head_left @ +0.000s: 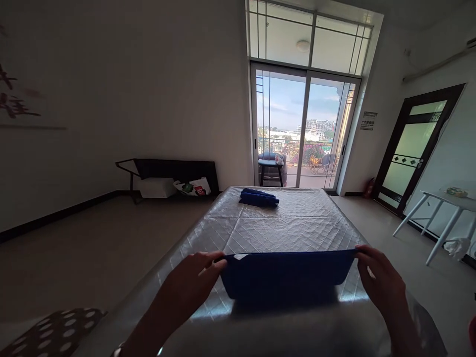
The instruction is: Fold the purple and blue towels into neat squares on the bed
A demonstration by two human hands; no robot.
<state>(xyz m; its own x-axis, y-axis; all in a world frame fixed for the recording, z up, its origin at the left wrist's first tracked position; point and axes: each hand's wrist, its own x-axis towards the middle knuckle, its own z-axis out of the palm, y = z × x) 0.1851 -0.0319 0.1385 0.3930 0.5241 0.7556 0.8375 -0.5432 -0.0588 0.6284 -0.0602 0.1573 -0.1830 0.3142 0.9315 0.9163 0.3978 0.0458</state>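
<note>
A dark blue cloth (pixel 286 277) is stretched between my two hands over the near part of the table, its top edge nearly straight. My left hand (pixel 191 282) pinches the left end of that edge, close to a small white patch (pixel 241 256). At the other end, my right hand (pixel 383 275) grips the right corner between thumb and fingers. The cloth's lower part hangs toward the table surface; shadow hides whether it touches. Farther off, a bundled or folded dark blue cloth (pixel 258 197) lies on the silver quilted table cover (pixel 290 225).
Sliding glass doors (pixel 303 129) stand beyond the table's far end. Along the left wall is a black bench-like frame (pixel 178 171) with a white box (pixel 156 187) and printed bag (pixel 195 187). At right stands a white stool (pixel 442 203). Polka-dot fabric (pixel 52 332) shows lower left.
</note>
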